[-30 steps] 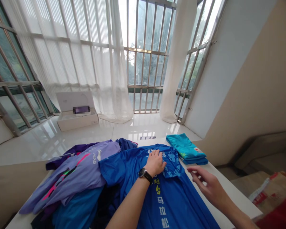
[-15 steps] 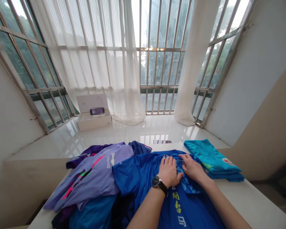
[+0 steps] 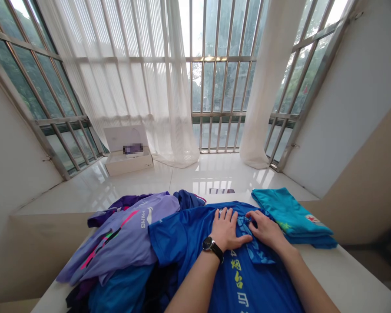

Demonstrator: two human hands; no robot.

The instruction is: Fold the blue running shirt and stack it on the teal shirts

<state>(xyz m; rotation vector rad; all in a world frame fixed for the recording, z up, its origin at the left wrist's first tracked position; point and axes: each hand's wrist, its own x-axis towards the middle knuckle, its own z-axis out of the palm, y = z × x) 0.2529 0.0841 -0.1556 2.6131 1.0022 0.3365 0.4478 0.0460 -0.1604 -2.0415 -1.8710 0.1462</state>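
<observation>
moved across since a second ago, as to the right hand (image 3: 265,232): from beside the blue shirt (image 3: 260,284) onto its patterned flap (image 3: 258,253), perhaps a folded-in sleeve; more curled at the fingers than half a second ago. little changed with the left hand (image 3: 226,230): kept on the chest, near the neck end.

to place the shirt: lies directly beneath both hands on the white table (image 3: 345,276), long axis running away from the body, neck end farthest off. marked along that axis, between the forearms, by yellow and white characters (image 3: 237,279). judged as the key relation: flap right of that line, nearer the right hand, with the left thumb stretched onto its inner edge.

flat and spread at the left, palm down, gripping nothing visible. bent at the right, fingertips gathered on the flap's upper part; cannot tell whether pinching cloth or only touching. out to the left, opposite sleeve (image 3: 169,241) spread against the lavender garment (image 3: 127,243); just beyond the right hand, folded teal clothes (image 3: 288,214).
</observation>
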